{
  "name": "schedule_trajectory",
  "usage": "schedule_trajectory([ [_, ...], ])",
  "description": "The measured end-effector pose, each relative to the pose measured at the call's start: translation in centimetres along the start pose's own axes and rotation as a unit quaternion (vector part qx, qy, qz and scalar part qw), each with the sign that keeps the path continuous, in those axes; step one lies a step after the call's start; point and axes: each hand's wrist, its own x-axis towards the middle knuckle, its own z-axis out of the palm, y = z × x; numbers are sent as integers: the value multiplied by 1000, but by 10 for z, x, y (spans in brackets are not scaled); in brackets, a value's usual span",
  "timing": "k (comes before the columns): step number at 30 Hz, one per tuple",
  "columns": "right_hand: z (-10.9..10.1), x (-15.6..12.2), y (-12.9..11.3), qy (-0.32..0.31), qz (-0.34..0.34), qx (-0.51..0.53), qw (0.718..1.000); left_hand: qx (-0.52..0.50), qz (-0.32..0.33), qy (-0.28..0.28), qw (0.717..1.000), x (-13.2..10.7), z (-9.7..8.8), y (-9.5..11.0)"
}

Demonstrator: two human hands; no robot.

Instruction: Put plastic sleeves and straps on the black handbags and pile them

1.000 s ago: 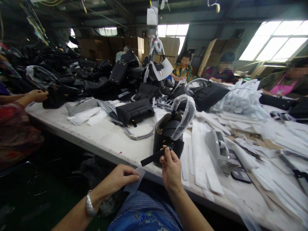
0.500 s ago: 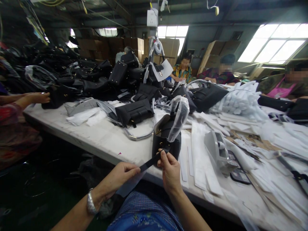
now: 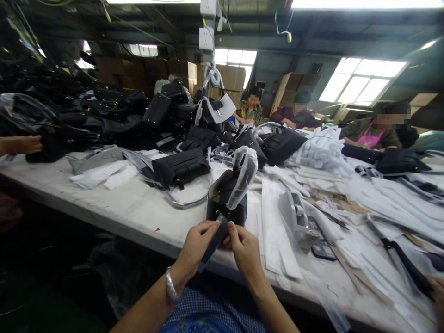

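While the bag [image 3: 222,204] stands upright at the table [image 3: 138,222] edge, mouth open, you hold the strap [image 3: 210,249] just in front of it, tilted, with film [image 3: 221,224] over it. Your left hand [image 3: 194,247] pinches strap and film, thumb pressed down, no visible gap. Your right hand [image 3: 245,247] is closed too, thumb and fingers on the strap's upper end; can't tell how much of it is strap or film. Bracelet [image 3: 171,286] on your left wrist. Clear plastic covers the bag's handle [image 3: 243,178]. Left of the bag: a purse [image 3: 180,169], flat, then white sheets [image 3: 106,175]. Right of the bag: white strips [image 3: 272,231], then a grey dispenser [image 3: 293,215] and a phone [image 3: 324,250]. Well left of the bag, a co-worker's hand [image 3: 29,144] touches another black bag [image 3: 52,144]. Behind the bag, more black bags pile up.
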Motion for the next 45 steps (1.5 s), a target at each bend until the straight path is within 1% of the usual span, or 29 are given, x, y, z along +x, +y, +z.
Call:
schedule_trajectory([
  [2,-7,2,-4,2,15,0,1000,-8,0,18,1000,5,7,-3],
  [4,-9,6,-7,-15,39,23,999,-15,-4,28,999,9,11,-6],
  [7,-7,12,-9,-50,63,43,996,-7,15,54,998,10,11,-7],
  [9,-3,15,-7,-56,72,40,995,-9,21,74,997,7,9,-8],
  [11,1,16,-4,-50,82,39,995,-26,17,79,996,3,6,-9],
  [15,8,16,-3,-22,102,59,993,-73,-8,58,996,-6,4,-17],
  [18,14,16,-4,2,105,73,992,-94,-12,73,993,-8,6,-25],
  [20,18,16,-4,14,104,84,991,-76,4,97,992,-7,7,-28],
  [21,20,16,-4,20,105,94,990,-45,26,111,992,-7,7,-30],
  [23,24,16,-3,28,117,125,985,53,105,139,983,-5,5,-33],
  [24,25,16,-2,31,128,145,981,111,155,147,970,-5,3,-35],
  [26,24,16,-2,27,155,186,970,213,253,142,933,-3,-2,-39],
  [29,19,16,-4,-8,188,242,952,342,368,88,860,0,-13,-43],
  [31,14,15,-6,-37,188,257,947,409,414,51,811,3,-21,-41],
  [33,11,14,-7,-55,166,231,957,459,446,24,768,6,-26,-37],
  [36,11,12,-6,-50,119,134,983,501,479,9,721,8,-31,-32],
  [37,11,12,-5,-46,105,110,987,507,484,10,713,7,-31,-32],
  [38,12,12,-5,-42,93,95,990,504,484,12,715,3,-31,-33],
  [39,12,12,-5,-39,86,89,992,495,481,11,723,-2,-31,-34],
  [41,12,13,-5,-38,90,103,990,465,467,-13,752,-16,-33,-37],
  [43,10,14,-4,-48,111,131,984,415,431,-61,799,-31,-36,-35],
  [44,9,15,-4,-57,121,146,980,387,403,-63,827,-37,-38,-31],
  [45,8,16,-3,-67,127,160,977,359,365,-40,858,-41,-40,-26],
])
